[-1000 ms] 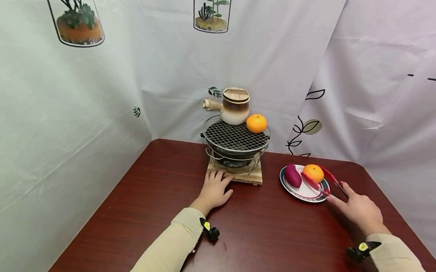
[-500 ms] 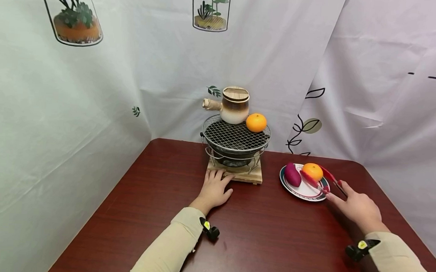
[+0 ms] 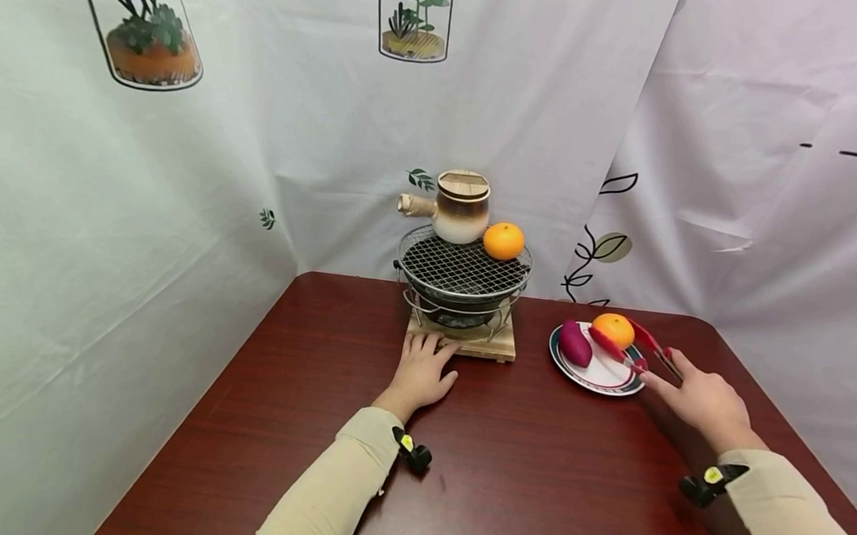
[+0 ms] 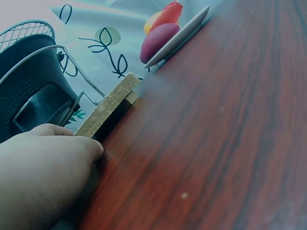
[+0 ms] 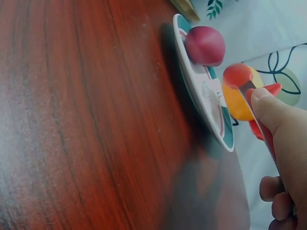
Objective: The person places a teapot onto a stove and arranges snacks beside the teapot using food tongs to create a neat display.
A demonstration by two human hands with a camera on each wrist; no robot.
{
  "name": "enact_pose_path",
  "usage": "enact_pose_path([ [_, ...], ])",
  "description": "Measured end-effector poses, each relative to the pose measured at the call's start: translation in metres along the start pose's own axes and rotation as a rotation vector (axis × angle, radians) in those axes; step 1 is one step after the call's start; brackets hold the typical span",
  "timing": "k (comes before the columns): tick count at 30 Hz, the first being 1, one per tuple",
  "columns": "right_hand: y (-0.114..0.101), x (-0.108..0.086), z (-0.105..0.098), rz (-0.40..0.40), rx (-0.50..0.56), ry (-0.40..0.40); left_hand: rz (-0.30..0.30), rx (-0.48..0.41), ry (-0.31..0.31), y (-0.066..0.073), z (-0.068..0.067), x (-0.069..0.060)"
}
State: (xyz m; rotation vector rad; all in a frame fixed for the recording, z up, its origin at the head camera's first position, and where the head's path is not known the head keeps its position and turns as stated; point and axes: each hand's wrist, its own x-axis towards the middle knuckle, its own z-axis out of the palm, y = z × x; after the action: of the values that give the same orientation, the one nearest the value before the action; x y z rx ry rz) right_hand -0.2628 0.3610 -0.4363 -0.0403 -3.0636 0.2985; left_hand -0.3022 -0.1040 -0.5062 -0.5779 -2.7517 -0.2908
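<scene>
The fingers [image 5: 282,206] of your right hand [image 3: 710,406] gripped red tongs [image 3: 606,343], their tips astride an orange [image 3: 615,329] over the plate [image 3: 602,378], at three o'clock from the wooden board [image 3: 493,350] where your left hand [image 3: 420,376] rested unclenched. A slack squeeze could have let the orange slip. White printed cloth [image 3: 251,44] backed the glossy desk [image 3: 519,469].

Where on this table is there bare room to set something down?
Bare table lies between the left hand and right hand, nearer than the board and plate, and also left of the left sleeve. A narrow gap separates board from plate. It's crowded at the plate, with purple food, tongs and one orange.
</scene>
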Motion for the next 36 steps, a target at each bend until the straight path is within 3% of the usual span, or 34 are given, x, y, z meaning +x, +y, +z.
enact_pose_path([
  [36,-0.027,0.003,-0.038,-0.055,0.043,0.065,0.018,-0.017,0.025,-0.002,0.002,0.0],
])
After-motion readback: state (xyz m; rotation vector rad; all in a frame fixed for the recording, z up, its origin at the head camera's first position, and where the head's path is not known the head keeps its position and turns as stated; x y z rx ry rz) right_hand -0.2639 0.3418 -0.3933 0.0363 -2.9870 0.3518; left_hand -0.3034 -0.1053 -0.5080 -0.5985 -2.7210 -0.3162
